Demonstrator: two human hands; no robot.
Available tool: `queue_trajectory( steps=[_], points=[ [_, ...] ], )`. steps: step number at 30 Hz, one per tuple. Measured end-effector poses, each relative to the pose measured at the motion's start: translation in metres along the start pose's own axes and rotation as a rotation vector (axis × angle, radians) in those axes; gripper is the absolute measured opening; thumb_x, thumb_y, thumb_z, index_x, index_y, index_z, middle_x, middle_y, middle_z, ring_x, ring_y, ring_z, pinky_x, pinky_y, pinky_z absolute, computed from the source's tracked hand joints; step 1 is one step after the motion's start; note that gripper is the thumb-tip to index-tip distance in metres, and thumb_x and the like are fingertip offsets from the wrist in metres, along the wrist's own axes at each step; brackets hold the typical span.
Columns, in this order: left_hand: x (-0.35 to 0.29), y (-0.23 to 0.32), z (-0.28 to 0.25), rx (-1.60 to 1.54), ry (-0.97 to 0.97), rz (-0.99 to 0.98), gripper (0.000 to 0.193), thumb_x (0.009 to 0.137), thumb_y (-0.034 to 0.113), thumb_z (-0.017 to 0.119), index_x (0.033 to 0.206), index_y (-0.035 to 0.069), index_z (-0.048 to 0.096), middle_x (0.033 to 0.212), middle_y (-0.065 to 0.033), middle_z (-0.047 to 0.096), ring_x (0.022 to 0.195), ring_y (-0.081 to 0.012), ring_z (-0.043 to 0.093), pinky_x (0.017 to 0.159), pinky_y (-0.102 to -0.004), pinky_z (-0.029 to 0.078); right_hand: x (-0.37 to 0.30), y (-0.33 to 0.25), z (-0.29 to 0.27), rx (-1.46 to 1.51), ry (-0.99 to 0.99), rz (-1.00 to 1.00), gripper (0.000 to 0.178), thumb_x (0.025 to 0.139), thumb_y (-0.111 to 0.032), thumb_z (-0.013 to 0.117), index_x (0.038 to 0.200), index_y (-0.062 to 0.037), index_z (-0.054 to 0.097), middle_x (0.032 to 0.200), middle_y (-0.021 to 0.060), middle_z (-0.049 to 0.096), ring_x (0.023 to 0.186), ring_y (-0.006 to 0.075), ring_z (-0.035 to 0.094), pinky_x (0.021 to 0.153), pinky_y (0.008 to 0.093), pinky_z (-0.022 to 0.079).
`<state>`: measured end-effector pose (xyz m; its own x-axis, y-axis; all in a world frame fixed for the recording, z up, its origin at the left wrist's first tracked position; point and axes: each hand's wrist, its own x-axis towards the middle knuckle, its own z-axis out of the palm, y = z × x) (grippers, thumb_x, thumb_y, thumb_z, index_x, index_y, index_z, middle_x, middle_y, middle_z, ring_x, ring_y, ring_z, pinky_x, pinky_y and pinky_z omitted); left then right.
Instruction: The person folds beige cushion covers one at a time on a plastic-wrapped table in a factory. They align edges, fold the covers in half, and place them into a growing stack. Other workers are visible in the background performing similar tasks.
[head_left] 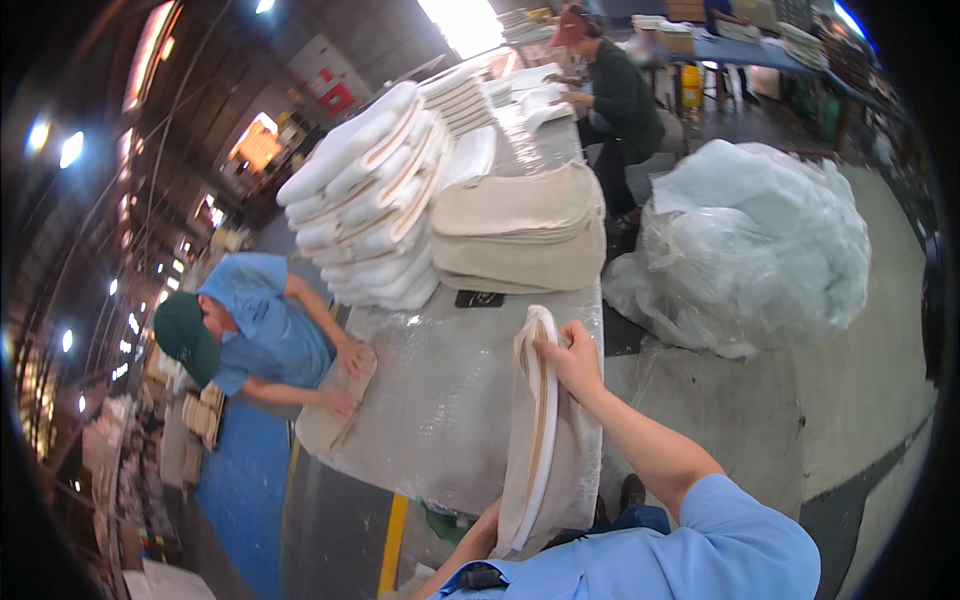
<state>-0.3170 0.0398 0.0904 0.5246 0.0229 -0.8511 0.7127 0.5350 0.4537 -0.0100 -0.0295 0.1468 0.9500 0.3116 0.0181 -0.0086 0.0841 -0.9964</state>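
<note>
My right hand (pixel 571 360) is closed on the upper end of a long padded beige fabric piece (pixel 541 430). The piece stands on its edge, showing a white filling layer and a brown edging strip along its length. Its lower end reaches down to my body. Beside that end is my left hand (pixel 488 524), partly covered by the fabric, so its fingers do not show. Under the piece lies the plastic-covered table (pixel 430 370).
Ahead on the table rise a tall pile of white padded pieces (pixel 365 200) and a stack of beige pieces (pixel 520 225). At left, a co-worker (pixel 265 320) presses a beige piece (pixel 345 405). Another person (pixel 622 100) works farther up. A large plastic-wrapped white bundle (pixel 750 250) sits right.
</note>
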Motion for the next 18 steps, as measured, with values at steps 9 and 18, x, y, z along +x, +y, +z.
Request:
queue_trajectory(
  steps=[9,18],
  points=[
    [0.017,-0.015,0.055,-0.252,0.153,0.289,0.072,0.112,0.059,0.044,0.158,0.002,0.049,0.151,-0.0140,0.060,0.137,-0.0237,0.059,0.113,-0.0381,0.047,-0.002,0.036,0.054,-0.264,-0.199,0.091,0.052,0.080,-0.041,0.085,0.102,-0.0028,0.059,0.095,0.0178,0.070,0.091,0.0307,0.067,0.083,0.0425,0.052],
    [0.056,0.174,0.049,0.047,0.489,1.006,0.071,0.099,0.018,0.066,0.162,0.005,0.037,0.152,-0.0200,0.055,0.137,-0.0296,0.058,0.114,-0.0416,0.046,0.025,0.045,0.053,-0.528,-0.378,-0.271,0.053,0.085,-0.037,0.083,0.121,-0.0019,0.065,0.112,0.0201,0.071,0.100,0.0293,0.068,0.088,0.0406,0.054]
  ],
)
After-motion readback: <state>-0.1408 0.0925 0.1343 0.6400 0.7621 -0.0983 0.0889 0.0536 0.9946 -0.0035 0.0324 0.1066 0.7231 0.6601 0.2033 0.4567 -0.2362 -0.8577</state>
